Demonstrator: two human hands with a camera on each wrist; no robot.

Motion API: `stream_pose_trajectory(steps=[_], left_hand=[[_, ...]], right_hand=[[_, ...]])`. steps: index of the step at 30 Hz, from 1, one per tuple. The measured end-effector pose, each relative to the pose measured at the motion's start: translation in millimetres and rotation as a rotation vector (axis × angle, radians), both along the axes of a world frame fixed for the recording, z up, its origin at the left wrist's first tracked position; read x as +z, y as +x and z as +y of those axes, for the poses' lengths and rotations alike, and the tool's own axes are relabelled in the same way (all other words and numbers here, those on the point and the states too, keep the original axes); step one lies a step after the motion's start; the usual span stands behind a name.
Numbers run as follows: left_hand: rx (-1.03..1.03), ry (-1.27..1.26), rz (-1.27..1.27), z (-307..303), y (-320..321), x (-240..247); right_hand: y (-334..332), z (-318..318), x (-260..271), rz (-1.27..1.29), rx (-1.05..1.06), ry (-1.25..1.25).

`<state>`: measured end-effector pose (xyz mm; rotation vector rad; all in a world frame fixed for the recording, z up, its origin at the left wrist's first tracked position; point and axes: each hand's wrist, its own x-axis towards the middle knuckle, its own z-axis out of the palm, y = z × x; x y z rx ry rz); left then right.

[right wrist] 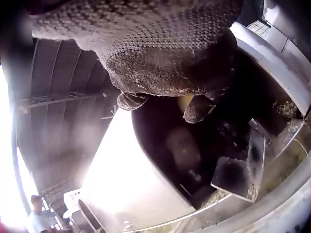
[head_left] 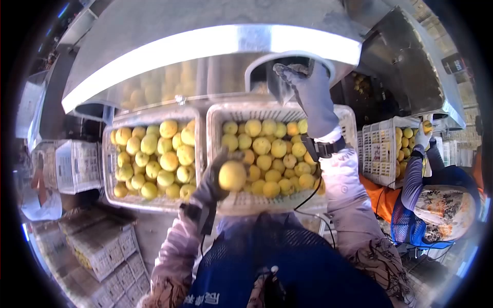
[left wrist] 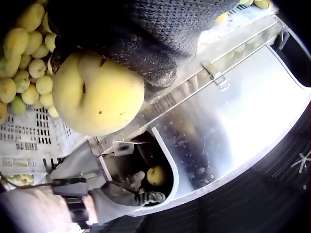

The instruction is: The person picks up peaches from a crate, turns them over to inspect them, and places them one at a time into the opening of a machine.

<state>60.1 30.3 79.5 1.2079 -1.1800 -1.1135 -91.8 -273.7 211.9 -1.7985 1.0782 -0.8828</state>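
Observation:
My gloved left hand (head_left: 209,179) grips a yellow peach (head_left: 232,176) above the crates. Close up in the left wrist view, the peach (left wrist: 99,99) shows a deep cleft and small dark spots, with dark glove fingers (left wrist: 150,65) along its upper side. My gloved right hand (head_left: 311,92) reaches into a rounded opening (head_left: 251,77) in the metal machine. Its fingers are spread there, beside another yellow peach (left wrist: 156,175) inside the dark opening. From the right wrist, the soiled glove (right wrist: 165,63) hides most of that peach; a bit of yellow shows by a fingertip.
Two white plastic crates, one left (head_left: 109,177) and one right (head_left: 211,120), hold many peaches before me. A bright metal rim (head_left: 205,43) curves above them. At right, another person (head_left: 441,210) works beside a crate (head_left: 377,154) of peaches. Stacked crates (head_left: 118,251) stand lower left.

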Motion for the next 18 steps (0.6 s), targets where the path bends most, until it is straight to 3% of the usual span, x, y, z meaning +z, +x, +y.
stream_pose_trajectory(steps=[1, 2, 3, 6, 8, 9, 13, 15, 16, 18], left_hand=[[0.007, 0.035, -0.317, -13, -1, 11], [0.063, 0.026, -0.441, -29, 0, 20], [0.075, -0.089, -0.526, -47, -8, 59], [0.073, -0.219, -0.629, -63, -15, 53], [0.075, -0.141, -0.369, -71, -31, 61], [0.072, -0.149, -0.370, -73, -34, 60], [0.194, -0.354, -0.452, -75, -56, 57], [0.241, -0.390, -0.384, -79, -69, 45], [0.164, -0.187, -0.002, -83, -76, 34], [0.160, -0.307, 0.069, -95, -74, 32]], right_hand=[[-9, 39, 9, -0.287, 0.090, 0.066], [-21, 70, 11, -0.100, 0.153, 0.252], [-31, 92, 13, 0.088, 0.220, 0.414], [-53, 138, -22, 0.072, 0.460, 0.144], [-56, 145, -36, 0.134, 0.407, 0.037], [-58, 147, -39, 0.193, 0.357, -0.066], [-65, 158, -27, 0.186, 0.173, 0.060], [-59, 156, -46, 0.210, 0.122, -0.032], [-56, 152, -54, 0.227, 0.069, -0.123], [-52, 140, -57, 0.139, 0.083, -0.064]])
